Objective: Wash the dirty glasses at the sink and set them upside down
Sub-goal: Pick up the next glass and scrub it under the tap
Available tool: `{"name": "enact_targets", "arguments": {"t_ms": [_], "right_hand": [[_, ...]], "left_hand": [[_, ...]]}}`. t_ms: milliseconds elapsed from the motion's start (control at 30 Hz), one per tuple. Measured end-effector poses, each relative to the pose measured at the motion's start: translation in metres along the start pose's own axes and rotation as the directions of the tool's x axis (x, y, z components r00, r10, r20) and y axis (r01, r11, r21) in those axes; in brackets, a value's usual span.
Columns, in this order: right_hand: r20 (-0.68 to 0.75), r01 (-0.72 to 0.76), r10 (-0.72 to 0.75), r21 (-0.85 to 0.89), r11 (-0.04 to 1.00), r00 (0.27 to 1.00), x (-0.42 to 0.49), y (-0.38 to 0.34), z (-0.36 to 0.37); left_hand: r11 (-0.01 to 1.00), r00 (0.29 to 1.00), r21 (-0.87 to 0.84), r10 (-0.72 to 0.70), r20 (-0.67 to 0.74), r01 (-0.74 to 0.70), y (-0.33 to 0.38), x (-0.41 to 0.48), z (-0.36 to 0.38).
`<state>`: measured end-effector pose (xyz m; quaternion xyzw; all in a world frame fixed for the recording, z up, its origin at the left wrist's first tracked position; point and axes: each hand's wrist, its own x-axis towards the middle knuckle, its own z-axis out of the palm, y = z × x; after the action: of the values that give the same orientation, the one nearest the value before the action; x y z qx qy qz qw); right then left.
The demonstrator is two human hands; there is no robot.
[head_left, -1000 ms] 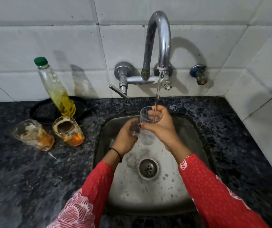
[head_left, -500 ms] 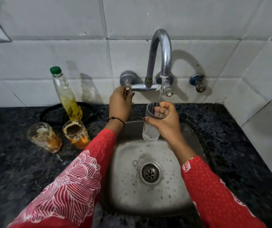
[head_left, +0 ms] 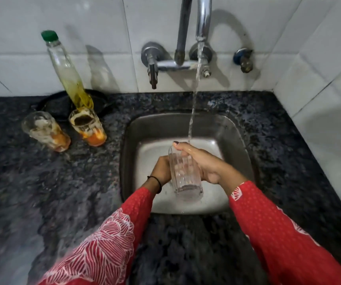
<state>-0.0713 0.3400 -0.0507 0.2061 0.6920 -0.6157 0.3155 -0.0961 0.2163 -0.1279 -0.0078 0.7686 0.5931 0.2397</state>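
Observation:
A clear ribbed glass [head_left: 186,174] lies tilted over the steel sink [head_left: 235,140], its base toward me. My right hand [head_left: 204,161] wraps it from the right, fingers over its far end. My left hand [head_left: 162,168] presses against its left side. Water runs from the chrome tap [head_left: 203,21] in a thin stream onto my right fingers. Two dirty glasses stand upright on the counter left of the sink: one [head_left: 47,131] with white and orange residue, one [head_left: 88,126] with dark and orange residue.
A tall bottle [head_left: 68,73] with a green cap and yellow liquid stands in a black dish [head_left: 56,103] behind the dirty glasses. The counter [head_left: 278,140] is dark speckled stone. White tiled walls close the back and right. The tap lever [head_left: 153,73] points down.
My left hand left the tap lever and came down to the glass. The glass went from upright under the spout to tilted low in the sink. Water now flows stronger.

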Motion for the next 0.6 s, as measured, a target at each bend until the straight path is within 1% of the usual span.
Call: {"name": "enact_targets", "arguments": {"t_ms": [67,133,167,233,300,400,467,533,600], "right_hand": [[0.073,-0.085,0.082,0.038,0.996,0.994,0.004,0.01,0.003],[0.114,-0.09,0.074,0.141,0.986,0.991,0.006,0.015,0.003],[0.118,-0.089,0.066,0.205,0.975,0.991,0.008,0.018,0.002],[0.097,-0.087,0.059,0.318,0.944,0.993,0.014,0.025,0.001],[0.054,-0.091,0.075,0.409,0.908,0.996,0.021,0.031,0.002],[0.028,-0.116,0.12,0.549,0.828,0.992,0.027,0.04,0.007],[0.036,-0.121,0.121,0.551,0.826,0.992,0.026,0.045,0.016],[0.033,-0.103,0.101,0.522,0.847,0.994,0.025,0.048,0.027],[-0.008,-0.076,0.091,0.474,0.877,0.996,0.026,0.049,0.033]], "left_hand": [[0.999,0.999,0.032,-0.001,-0.034,0.002,-0.008,-0.003,0.0],[0.998,0.998,0.049,0.043,-0.048,-0.041,-0.012,-0.008,-0.003],[0.997,0.997,0.032,0.071,-0.032,-0.07,-0.012,-0.01,-0.005],[0.994,0.994,-0.007,0.11,-0.008,-0.111,-0.012,-0.016,-0.011],[0.987,0.986,0.002,0.161,0.032,-0.161,-0.016,-0.024,-0.019],[0.976,0.969,0.043,0.207,0.133,-0.215,-0.022,-0.051,-0.026],[0.943,0.943,0.113,0.296,0.151,-0.314,-0.018,-0.069,-0.022],[0.918,0.921,0.106,0.37,0.12,-0.383,-0.013,-0.078,-0.016],[0.911,0.914,0.08,0.401,0.059,-0.404,-0.007,-0.083,-0.015]]}}
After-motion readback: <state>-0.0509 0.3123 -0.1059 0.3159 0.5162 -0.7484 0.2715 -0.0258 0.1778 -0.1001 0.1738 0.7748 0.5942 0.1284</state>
